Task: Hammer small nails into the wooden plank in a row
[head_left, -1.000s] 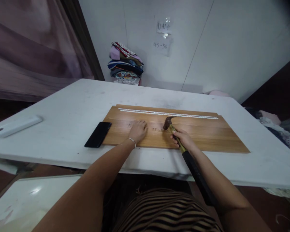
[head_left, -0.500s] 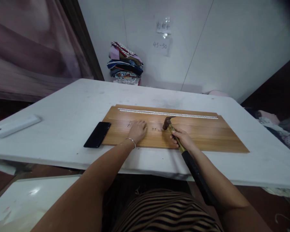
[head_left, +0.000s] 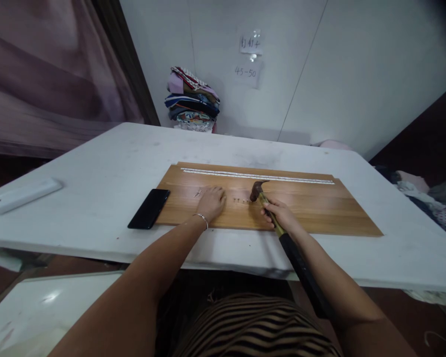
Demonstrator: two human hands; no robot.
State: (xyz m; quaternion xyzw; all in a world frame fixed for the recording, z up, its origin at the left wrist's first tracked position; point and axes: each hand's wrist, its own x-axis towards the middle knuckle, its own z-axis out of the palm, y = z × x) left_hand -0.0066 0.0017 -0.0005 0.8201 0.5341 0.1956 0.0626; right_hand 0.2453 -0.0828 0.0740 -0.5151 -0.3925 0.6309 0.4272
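Note:
My right hand [head_left: 280,212] is wrapped round the yellowish upper handle of a claw hammer [head_left: 258,191], whose long black grip runs back along my forearm. The rusty brown head is over the wooden board [head_left: 330,208], by a short row of small nails [head_left: 239,200] standing in it. Whether the head touches a nail I cannot tell. My left hand [head_left: 212,202] lies palm down on the board, left of that row, fingers stretched out. Just beyond its left side is a small heap of loose nails [head_left: 198,192]. Two white measuring strips [head_left: 252,176] run along the board's far edge.
A black phone [head_left: 149,208] overlaps the board's left edge. Farther left on the white table [head_left: 96,173] is a long white object [head_left: 24,194] with a hole at one end. Folded clothes [head_left: 193,101] are stacked by the wall, where paper signs [head_left: 247,72] hang.

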